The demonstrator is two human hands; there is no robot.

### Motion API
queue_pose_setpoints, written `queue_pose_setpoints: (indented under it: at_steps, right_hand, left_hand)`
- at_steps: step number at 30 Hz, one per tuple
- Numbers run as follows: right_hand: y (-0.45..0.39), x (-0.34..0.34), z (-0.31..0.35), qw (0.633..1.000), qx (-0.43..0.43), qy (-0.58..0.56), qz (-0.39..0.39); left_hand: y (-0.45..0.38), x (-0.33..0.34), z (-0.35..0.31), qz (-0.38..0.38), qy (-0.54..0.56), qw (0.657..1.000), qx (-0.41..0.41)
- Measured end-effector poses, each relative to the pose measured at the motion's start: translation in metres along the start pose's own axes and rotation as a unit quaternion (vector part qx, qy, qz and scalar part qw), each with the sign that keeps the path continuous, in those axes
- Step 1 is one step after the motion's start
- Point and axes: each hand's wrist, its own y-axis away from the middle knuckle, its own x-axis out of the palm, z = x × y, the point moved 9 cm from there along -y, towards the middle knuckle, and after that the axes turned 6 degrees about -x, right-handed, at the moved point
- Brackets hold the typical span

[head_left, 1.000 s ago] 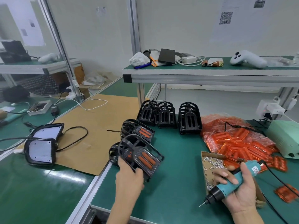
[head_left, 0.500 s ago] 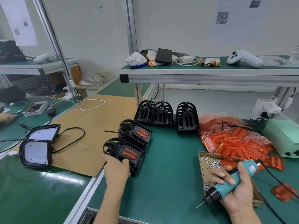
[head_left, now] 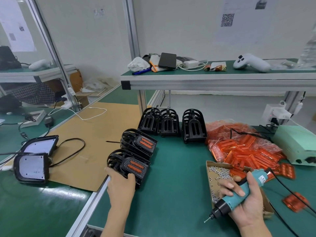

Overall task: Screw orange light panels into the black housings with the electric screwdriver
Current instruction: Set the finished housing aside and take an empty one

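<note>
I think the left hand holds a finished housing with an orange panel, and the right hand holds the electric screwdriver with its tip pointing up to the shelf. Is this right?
Not quite. The head view shows the right hand holding the electric screwdriver with its tip pointing down toward the near table edge, not up to the shelf. The rest holds: the left hand grips a housing with an orange panel in it.

This is a small assembly workshop, a production-line workstation. The desk has a green anti-static mat and an aluminium-profile frame, with a raised shelf on aluminium posts above it. On the desk, black housings stand in a row at the back; right of them lie a bag of orange light panels and a cardboard tray of screws. A corded electric screwdriver is over that tray. A QR-code sheet hangs on the wall above the shelf.
</note>
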Motion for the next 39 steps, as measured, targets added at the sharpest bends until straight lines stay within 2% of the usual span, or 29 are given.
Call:
queue_pose_setpoints:
  at_steps: [9, 27, 31, 35, 39]
  right_hand:
    - [0.003, 0.002, 0.003, 1.0, 0.011, 0.002, 0.02]
    - [0.004, 0.004, 0.003, 1.0, 0.016, 0.008, 0.019]
    - [0.003, 0.003, 0.004, 1.0, 0.016, 0.014, 0.023]
    - [0.002, 0.002, 0.004, 0.999, 0.018, 0.019, 0.02]
    - [-0.001, 0.002, 0.003, 0.999, 0.023, 0.03, 0.025]
  left_hand:
    - [0.0, -0.002, 0.003, -0.04, 0.0, 0.998, 0.042]
    - [0.013, 0.004, 0.005, -0.033, 0.05, 0.997, 0.056]
    - [0.018, -0.006, -0.001, -0.071, 0.06, 0.994, 0.059]
    - [0.032, -0.024, -0.027, -0.135, 0.129, 0.975, 0.122]
    - [0.033, -0.017, -0.087, -0.1, 0.156, 0.955, 0.23]
